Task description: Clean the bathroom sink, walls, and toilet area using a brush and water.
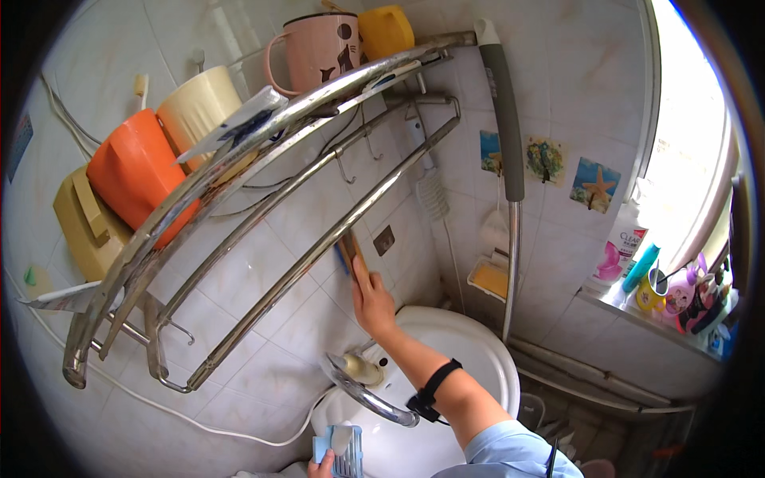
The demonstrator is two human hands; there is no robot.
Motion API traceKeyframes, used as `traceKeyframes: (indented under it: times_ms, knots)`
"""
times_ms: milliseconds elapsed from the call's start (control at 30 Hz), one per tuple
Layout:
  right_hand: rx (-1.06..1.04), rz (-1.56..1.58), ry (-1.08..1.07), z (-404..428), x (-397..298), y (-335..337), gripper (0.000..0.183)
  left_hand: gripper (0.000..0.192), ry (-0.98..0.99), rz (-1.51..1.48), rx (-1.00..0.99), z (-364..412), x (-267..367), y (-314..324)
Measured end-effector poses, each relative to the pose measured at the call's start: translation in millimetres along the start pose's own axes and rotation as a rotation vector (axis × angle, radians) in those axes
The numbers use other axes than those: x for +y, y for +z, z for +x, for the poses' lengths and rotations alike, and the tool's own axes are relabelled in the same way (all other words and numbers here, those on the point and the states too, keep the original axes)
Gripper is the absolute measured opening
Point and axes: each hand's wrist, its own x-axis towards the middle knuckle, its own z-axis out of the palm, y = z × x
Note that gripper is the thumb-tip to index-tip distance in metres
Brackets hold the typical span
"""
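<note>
My right hand (373,303) grips a wooden-backed brush (357,256) with blue bristles. The bristle side faces the tiled wall (287,310), below the metal rack's lower bar; I cannot tell whether it touches. Low in the picture, my left hand (321,467) holds a light blue slotted soap dish (354,451) at the edge of the washbasin (478,364). A whitish bar of soap (342,440) lies on the dish. Between the two hands, a chrome faucet (373,397) arches over the basin.
A metal wall rack (334,239) carries an orange cup (134,173), a cream cup (200,107) and a pink mug (323,51). Hooks hang beneath it. A grey-handled pole (505,131) stands to the right. Bottles (621,248) crowd the windowsill. A white cable (197,424) runs below.
</note>
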Motion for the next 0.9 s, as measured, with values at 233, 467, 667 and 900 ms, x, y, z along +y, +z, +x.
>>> traceKeyframes:
  times_ms: [233, 467, 667, 900]
  knots:
    - [-0.101, -0.088, -0.204, -1, -6, -8, 0.054, 0.032, 0.043, 0.064, 0.019, 4, 3, 6]
    - [-0.153, -0.075, -0.147, -41, 40, -8, 0.053, 0.029, 0.013, 0.032, 0.006, 4, 16, 21]
    - [-0.063, -0.106, -0.134, -2, -5, -7, 0.055, 0.030, -0.057, 0.016, -0.009, 13, 3, 7]
    - [-0.114, -0.071, -0.355, 8, 9, -11, 0.054, 0.027, 0.018, 0.030, -0.048, 6, 21, 27]
